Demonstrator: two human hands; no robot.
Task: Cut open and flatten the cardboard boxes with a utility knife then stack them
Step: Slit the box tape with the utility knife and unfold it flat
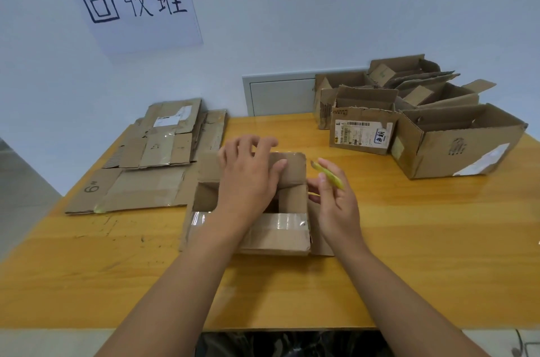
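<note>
- Your forearms come in from the bottom edge and meet over the box (248, 210), mid tabletop (409, 239), right in front of you.
- Box sits open side up, flaps splayed out, clear tape across the near flap; likely set that way so you can get at the seams from above.
- Your left hand (248, 178) lies over the box opening, fingers spread and reaching onto the far flap, thumb side toward the knife. Fingers look straight, pressing not gripping; probably steadying the box for the cut.
- Your right hand (336, 202) holds the knife (328, 175), yellow, pinched between thumb and fingers just beside the box's right edge, tip pointing up and away. Can't tell if the blade is out.
- Right wrist is cocked, palm facing left toward the box; knife not touching cardboard as far as visible.
- Flat stack (152, 152) lies at the left of the tabletop under the wall sign (134, 3), several cut sheets overlapping; that's where finished ones go.
- Uncut boxes (409, 117) are clustered at the far right, well apart from your hands, open tops up, some nested.
- Judgement: this box is still standing, so cutting a corner seam or tape comes next, then flatten and slide left.
- Risk: left fingers sit near the knife's path; keep them clear.
</note>
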